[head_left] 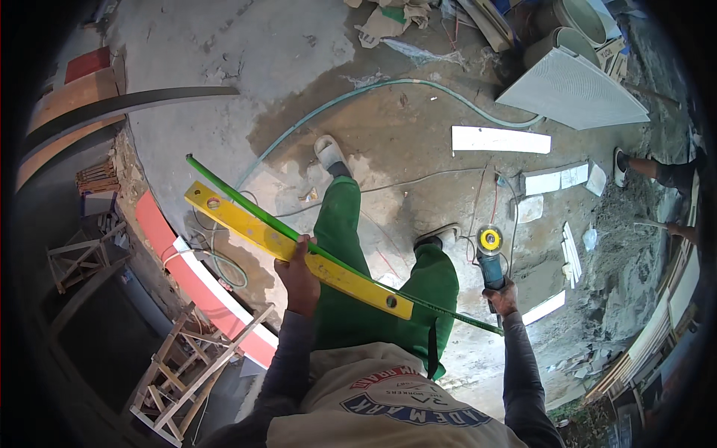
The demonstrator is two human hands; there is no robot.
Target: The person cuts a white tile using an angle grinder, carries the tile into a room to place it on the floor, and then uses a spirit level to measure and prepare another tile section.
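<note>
My left hand (pixel 296 280) is closed round a long yellow spirit level (pixel 347 280) together with a thin bright green strip (pixel 243 200). Both lie slantwise in front of my green trousers, the strip running along the level's far edge and reaching past both its ends. Out to the right, my right hand (pixel 503 297) grips the body of a blue-green angle grinder (pixel 491 270). Its round yellow-centred disc (pixel 489 239) points away from me. Whether the disc is spinning cannot be made out. The strip's right end comes close to my right wrist.
A green hose (pixel 336 99) curves over the wet concrete floor, and thin cables trail near my feet. White tile pieces (pixel 500 140) lie ahead to the right. Wooden trestles (pixel 190 373) and red-and-white boards (pixel 224 306) stand at left. Another person's leg (pixel 648 169) shows at far right.
</note>
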